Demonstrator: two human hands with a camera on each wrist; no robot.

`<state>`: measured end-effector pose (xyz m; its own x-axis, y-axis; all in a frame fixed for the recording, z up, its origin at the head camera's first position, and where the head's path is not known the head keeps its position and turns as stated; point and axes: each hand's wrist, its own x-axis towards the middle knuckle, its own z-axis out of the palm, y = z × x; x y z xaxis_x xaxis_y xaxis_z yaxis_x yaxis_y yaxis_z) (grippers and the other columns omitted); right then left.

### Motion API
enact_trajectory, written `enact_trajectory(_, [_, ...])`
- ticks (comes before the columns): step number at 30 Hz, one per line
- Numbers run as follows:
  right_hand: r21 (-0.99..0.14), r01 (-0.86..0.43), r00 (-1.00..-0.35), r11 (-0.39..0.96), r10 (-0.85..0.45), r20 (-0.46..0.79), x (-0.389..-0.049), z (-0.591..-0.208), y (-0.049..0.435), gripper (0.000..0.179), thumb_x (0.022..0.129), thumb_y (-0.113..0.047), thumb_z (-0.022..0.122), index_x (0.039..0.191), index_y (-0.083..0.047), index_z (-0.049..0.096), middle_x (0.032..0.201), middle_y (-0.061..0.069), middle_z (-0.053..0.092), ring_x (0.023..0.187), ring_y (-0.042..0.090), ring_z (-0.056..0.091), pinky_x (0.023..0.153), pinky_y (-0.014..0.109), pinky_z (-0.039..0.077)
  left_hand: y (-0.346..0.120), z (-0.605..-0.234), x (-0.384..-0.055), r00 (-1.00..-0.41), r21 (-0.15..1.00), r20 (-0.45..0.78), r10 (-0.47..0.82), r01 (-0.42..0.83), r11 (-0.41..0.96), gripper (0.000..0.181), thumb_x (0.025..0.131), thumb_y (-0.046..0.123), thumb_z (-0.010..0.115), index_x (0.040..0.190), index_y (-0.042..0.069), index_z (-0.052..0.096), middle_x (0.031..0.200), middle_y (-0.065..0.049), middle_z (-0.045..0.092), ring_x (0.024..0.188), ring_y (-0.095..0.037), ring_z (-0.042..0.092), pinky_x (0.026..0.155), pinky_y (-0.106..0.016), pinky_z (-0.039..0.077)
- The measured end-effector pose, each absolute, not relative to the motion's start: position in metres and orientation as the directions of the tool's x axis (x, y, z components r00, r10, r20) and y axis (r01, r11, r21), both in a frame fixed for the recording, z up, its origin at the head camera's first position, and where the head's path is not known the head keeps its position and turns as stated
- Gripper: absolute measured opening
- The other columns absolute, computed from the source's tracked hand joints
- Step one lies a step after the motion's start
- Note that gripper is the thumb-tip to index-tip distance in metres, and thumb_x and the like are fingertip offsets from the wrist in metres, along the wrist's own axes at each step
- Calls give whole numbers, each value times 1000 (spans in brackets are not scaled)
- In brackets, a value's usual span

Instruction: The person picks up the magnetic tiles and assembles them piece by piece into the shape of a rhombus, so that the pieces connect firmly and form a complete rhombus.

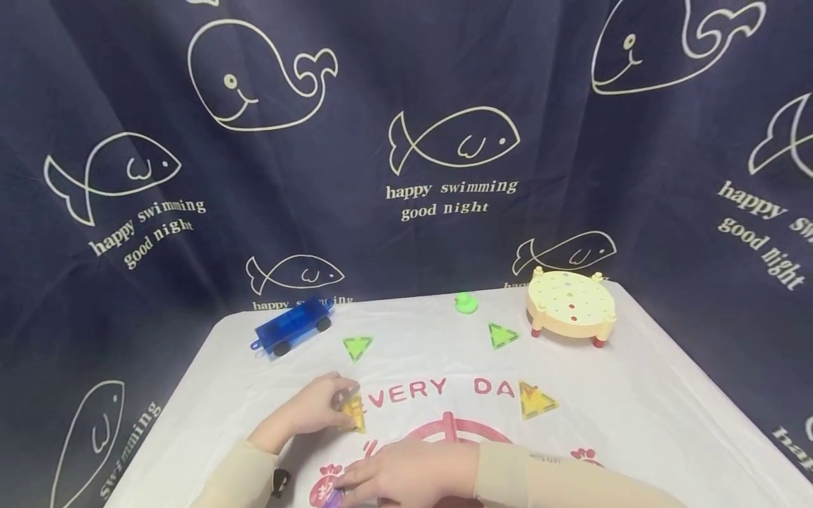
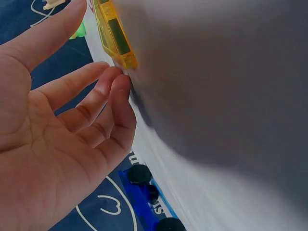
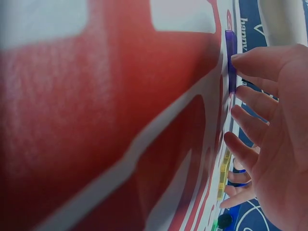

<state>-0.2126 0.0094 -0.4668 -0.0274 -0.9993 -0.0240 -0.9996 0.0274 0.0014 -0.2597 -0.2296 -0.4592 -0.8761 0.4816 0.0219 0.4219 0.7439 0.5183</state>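
Note:
A yellow triangular tile (image 1: pixel 353 411) lies on the white table, with my left hand (image 1: pixel 317 403) right beside it. In the left wrist view, my loosely bent fingers (image 2: pixel 124 103) have their tips at the lower end of that yellow tile (image 2: pixel 115 36), and the thumb stands apart from it. Closer to me, my right hand (image 1: pixel 409 471) reaches left over the table to a purple tile (image 1: pixel 332 498), partly cut off by the frame's lower edge. From the right wrist, my thumb rests against this purple tile (image 3: pixel 231 60) while the other fingers are spread below.
Behind my hands lie two green triangular tiles (image 1: pixel 358 347) and a small green knob-shaped piece (image 1: pixel 466 303). A blue wheeled toy wagon (image 1: pixel 292 328) stands back left. On the right are another yellow triangle (image 1: pixel 536 401) and a cream round pegboard stool (image 1: pixel 570 303). A dark curtain (image 1: pixel 356 212) hangs behind.

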Motion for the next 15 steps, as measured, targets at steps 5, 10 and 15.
enact_trajectory(5, [-9,-998,-56,56,-998,-24,-211,-469,13,47,104,-25,58,150,-35,52,159,-20,37,142,-7,31,106,12,35,-230,-461,-258,-867,528,19,497,431,732,64,69,23,91,124,-1,68,91,1,59,82,-17,56,76,-37,52])
enact_trajectory(10, [-64,-997,-48,49,-999,-17,-216,-470,22,43,107,-28,52,150,-32,52,159,-15,39,144,-4,31,112,16,30,-232,-465,-259,-868,523,16,497,431,735,61,68,24,92,121,3,70,94,2,59,86,-18,58,79,-40,53])
enact_trajectory(15, [-82,-994,-78,78,-997,-2,-221,-467,38,47,106,-33,54,153,-30,49,159,-12,41,144,-2,32,112,17,32,-234,-465,-261,-858,525,26,513,449,723,61,67,24,92,120,4,70,94,2,59,85,-17,57,78,-39,53])
